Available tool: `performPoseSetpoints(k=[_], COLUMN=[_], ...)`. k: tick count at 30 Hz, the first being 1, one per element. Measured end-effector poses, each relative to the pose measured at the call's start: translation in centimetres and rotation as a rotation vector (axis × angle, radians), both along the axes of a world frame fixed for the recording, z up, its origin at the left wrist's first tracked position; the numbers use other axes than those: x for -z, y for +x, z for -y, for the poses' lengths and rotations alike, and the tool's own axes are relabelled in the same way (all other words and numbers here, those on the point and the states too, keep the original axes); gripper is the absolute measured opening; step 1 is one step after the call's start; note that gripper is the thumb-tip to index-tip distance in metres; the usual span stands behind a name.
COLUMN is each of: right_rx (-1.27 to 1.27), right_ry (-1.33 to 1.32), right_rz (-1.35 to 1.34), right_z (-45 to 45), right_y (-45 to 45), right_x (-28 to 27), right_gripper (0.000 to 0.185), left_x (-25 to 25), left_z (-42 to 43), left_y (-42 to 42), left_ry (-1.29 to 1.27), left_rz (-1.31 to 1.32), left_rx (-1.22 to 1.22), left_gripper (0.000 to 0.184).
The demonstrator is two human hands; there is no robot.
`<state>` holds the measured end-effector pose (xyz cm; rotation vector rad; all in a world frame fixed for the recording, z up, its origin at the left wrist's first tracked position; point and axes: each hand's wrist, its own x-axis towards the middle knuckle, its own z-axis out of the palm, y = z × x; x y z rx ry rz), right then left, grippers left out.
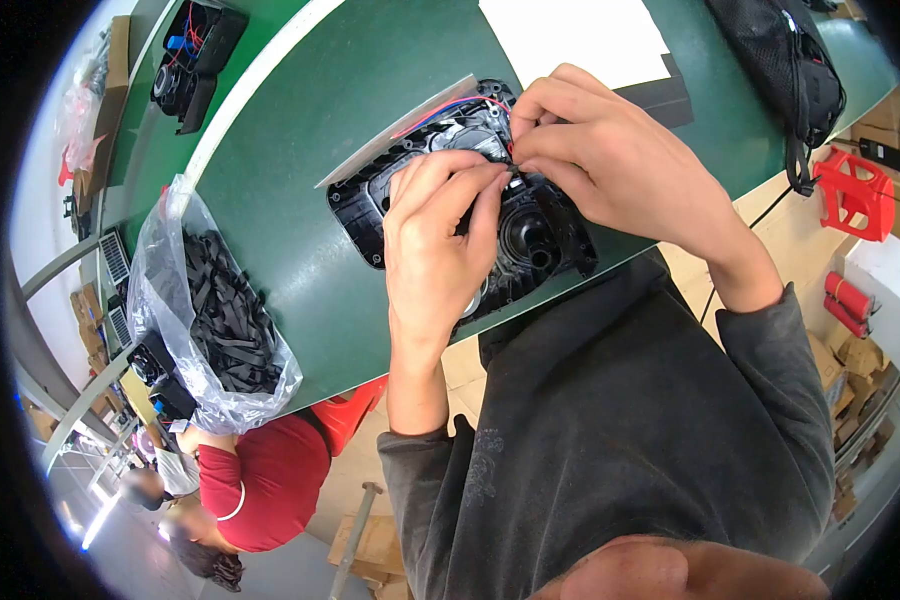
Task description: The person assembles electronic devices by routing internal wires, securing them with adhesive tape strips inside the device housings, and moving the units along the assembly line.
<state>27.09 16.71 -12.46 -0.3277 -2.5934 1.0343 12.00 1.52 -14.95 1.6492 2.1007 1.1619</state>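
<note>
A black plastic speaker housing lies open on the green table, with a round speaker cone in its near right part. Red and blue wires run along its far side to beneath my right hand, whose fingertips are pinched around the wire's end. My left hand reaches over the housing's middle, thumb and forefinger closed together beside the right fingertips. A small dark piece shows between the two hands, too hidden to name. Along the housing's far left edge leans a thin grey panel.
A clear plastic bag of black strips lies to the left on the green table. White paper and a black bag are at the far right. Another wired housing lies far left. A person in red sits nearby.
</note>
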Motion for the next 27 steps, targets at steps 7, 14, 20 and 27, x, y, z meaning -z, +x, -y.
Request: performPoseSetpoints(k=[7,14,20,27], right_rx=[0.044,0.033,0.012,0.094], right_ry=[0.214,0.326,0.12,0.254], right_rz=[0.087,0.108,0.024,-0.09], right_z=[1.2,1.6,-0.5,-1.8], right_y=[-1.1,-1.1,0.3,-0.5], right_x=[-1.5,-1.3,-0.4,0.4], right_gripper=[0.004,0.004,0.011,0.026], left_x=[-0.6,-0.3,-0.9,-1.8], left_z=[-0.5,-0.4,0.3,7.1], left_y=[-0.1,-0.4,-0.2,-0.4], left_ry=[-0.077,-0.106,-0.009,-0.034], left_rz=[-0.04,-0.078,-0.179,-0.292], left_rx=[0.021,0.063,0.065,0.105], left_gripper=[0.014,0.012,0.016,0.098])
